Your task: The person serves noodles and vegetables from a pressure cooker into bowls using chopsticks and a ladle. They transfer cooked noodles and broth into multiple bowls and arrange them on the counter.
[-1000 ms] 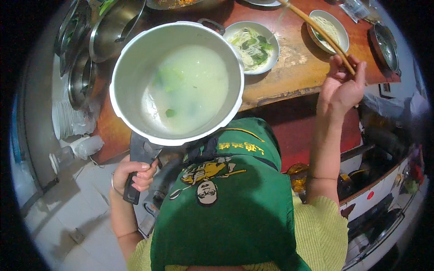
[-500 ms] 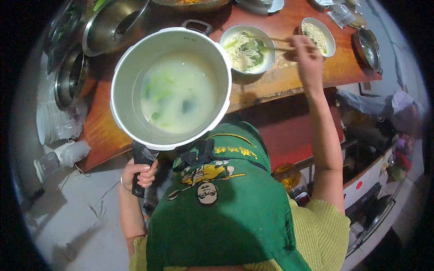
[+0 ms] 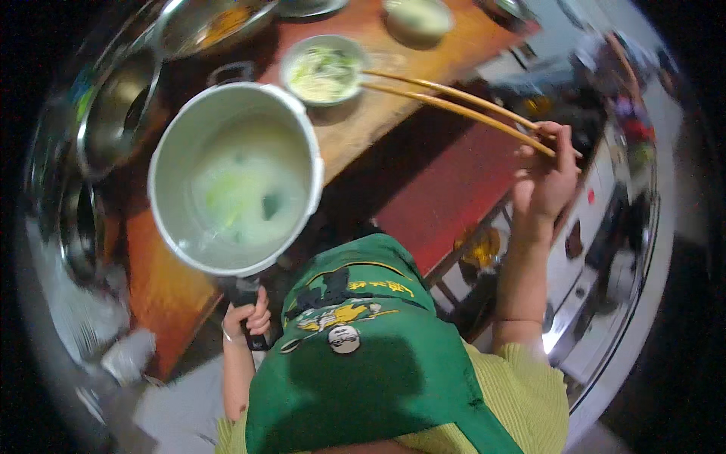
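Note:
My left hand [image 3: 249, 316] is wrapped round the black handle [image 3: 247, 293] of a deep metal pot [image 3: 316, 163]. Cloudy pale broth [image 3: 249, 193] with green leaves and a dark piece lies low inside the pot. Between the fingers of my right hand [image 3: 546, 178] is a pair of long wooden chopsticks [image 3: 469, 110]. Their tips point left and appear close to the rim of a white bowl [image 3: 363, 82] on the table. Noodles with greens [image 3: 325, 72] fill that bowl. Pot and bowl are side by side, with the pot nearer to me.
A second bowl [image 3: 420, 21] stands farther back on the wooden table [image 3: 393, 83]. Large steel basins [image 3: 113, 113] crowd the left side, one with orange food [image 3: 224, 25]. Below the table edge runs a red surface [image 3: 423, 204]. To the right is a white counter [image 3: 597, 250].
My right hand has drawn back toward me with the chopsticks, away from the noodle bowl. The view has turned, so table and bowls appear shifted left and up. The left hand keeps its hold.

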